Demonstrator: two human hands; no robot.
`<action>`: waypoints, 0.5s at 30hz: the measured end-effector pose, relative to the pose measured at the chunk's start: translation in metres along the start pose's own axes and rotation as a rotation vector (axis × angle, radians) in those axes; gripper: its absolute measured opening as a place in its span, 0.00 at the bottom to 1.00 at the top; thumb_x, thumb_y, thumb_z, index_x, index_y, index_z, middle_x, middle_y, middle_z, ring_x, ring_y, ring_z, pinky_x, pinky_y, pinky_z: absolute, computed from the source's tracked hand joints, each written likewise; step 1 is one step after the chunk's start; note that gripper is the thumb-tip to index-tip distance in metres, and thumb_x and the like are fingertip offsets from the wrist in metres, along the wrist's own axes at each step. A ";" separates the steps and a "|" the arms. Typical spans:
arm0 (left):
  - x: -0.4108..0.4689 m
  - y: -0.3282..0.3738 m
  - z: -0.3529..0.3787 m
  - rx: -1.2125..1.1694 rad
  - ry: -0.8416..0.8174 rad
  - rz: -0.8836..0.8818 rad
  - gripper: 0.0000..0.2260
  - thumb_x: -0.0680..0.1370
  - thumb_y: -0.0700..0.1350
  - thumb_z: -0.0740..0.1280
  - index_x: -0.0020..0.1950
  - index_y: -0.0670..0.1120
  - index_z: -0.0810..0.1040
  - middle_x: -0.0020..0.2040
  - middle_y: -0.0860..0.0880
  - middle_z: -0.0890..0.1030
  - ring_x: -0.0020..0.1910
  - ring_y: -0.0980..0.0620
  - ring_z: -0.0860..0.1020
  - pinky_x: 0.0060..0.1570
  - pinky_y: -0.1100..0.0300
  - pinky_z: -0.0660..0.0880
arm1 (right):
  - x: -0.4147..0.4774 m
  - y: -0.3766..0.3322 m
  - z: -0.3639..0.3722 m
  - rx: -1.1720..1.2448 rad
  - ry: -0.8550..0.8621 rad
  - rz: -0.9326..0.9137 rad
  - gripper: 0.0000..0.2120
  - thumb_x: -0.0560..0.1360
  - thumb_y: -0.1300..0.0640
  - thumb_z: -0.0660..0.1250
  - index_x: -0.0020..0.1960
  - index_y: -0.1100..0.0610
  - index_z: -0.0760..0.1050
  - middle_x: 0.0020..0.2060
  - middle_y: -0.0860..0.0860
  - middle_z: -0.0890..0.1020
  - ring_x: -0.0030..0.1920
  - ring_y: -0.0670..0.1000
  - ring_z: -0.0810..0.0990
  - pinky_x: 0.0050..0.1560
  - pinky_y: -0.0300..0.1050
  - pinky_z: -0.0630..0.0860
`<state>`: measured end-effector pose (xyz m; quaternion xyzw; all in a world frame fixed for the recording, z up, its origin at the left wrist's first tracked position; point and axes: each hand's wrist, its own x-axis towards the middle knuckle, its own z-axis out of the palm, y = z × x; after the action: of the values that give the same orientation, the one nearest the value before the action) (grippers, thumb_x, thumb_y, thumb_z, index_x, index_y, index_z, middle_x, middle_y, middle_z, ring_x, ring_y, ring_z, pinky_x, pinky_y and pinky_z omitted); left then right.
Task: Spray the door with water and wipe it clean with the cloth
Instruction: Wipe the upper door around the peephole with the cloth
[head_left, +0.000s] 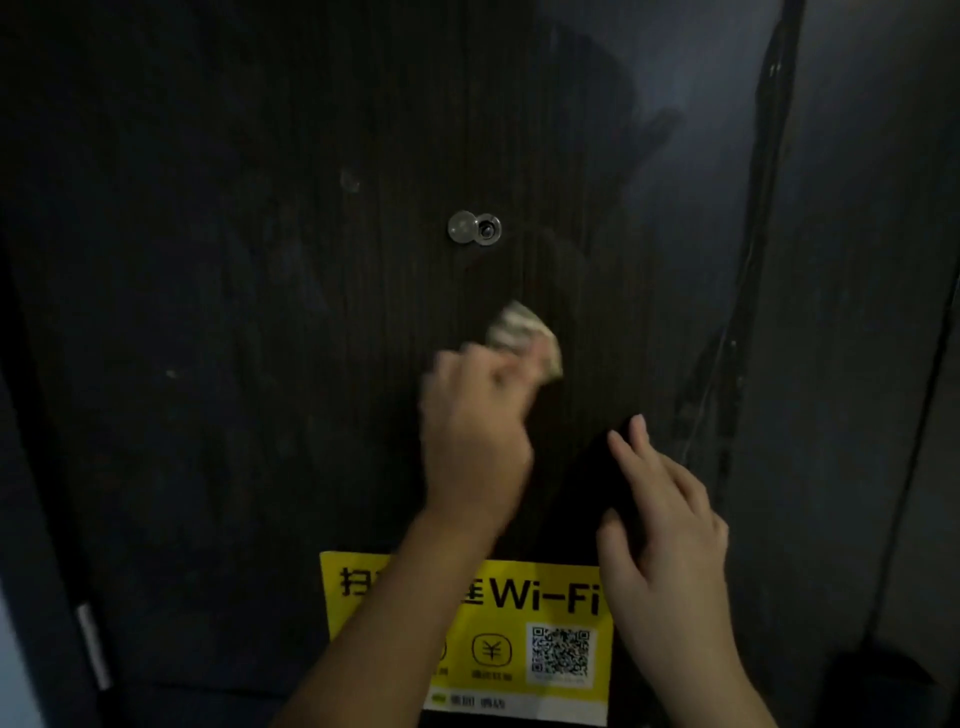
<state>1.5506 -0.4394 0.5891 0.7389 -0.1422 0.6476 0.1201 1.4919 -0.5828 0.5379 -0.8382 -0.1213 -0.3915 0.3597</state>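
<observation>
My left hand (475, 431), fist closed on the cloth (524, 338), presses the door (234, 312) below the peephole (475, 227); right hand (660, 525) grips a dark object.

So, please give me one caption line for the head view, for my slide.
Left hand wipes the dark door with a cloth below the peephole; right hand holds a dark object.

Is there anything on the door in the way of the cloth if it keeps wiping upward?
Yes. The peephole sits directly above the cloth held in the left hand, on the door. Below, the yellow Wi-Fi sticker covers the surface. The right hand holds something dark.
</observation>
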 end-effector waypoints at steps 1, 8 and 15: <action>-0.018 0.012 0.006 -0.011 -0.055 0.101 0.17 0.79 0.42 0.59 0.66 0.50 0.75 0.48 0.48 0.72 0.44 0.47 0.70 0.41 0.51 0.71 | 0.000 0.000 0.000 0.016 -0.003 0.002 0.31 0.74 0.59 0.62 0.73 0.39 0.60 0.72 0.32 0.56 0.66 0.33 0.56 0.64 0.47 0.56; -0.011 -0.008 -0.003 0.057 0.024 0.034 0.16 0.77 0.39 0.61 0.63 0.49 0.78 0.46 0.46 0.77 0.45 0.49 0.71 0.45 0.55 0.65 | -0.013 0.000 0.006 0.088 -0.031 0.023 0.37 0.74 0.65 0.63 0.74 0.39 0.51 0.73 0.34 0.54 0.72 0.31 0.49 0.76 0.51 0.47; -0.134 -0.018 -0.008 0.061 -0.223 0.137 0.16 0.76 0.42 0.62 0.60 0.54 0.80 0.44 0.53 0.76 0.42 0.52 0.70 0.47 0.54 0.63 | -0.041 -0.003 0.029 0.081 -0.098 0.084 0.37 0.75 0.65 0.62 0.74 0.42 0.47 0.75 0.37 0.47 0.75 0.36 0.41 0.76 0.53 0.39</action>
<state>1.5339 -0.4125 0.4578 0.7981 -0.1851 0.5722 0.0364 1.4799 -0.5574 0.4963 -0.8454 -0.1194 -0.3294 0.4031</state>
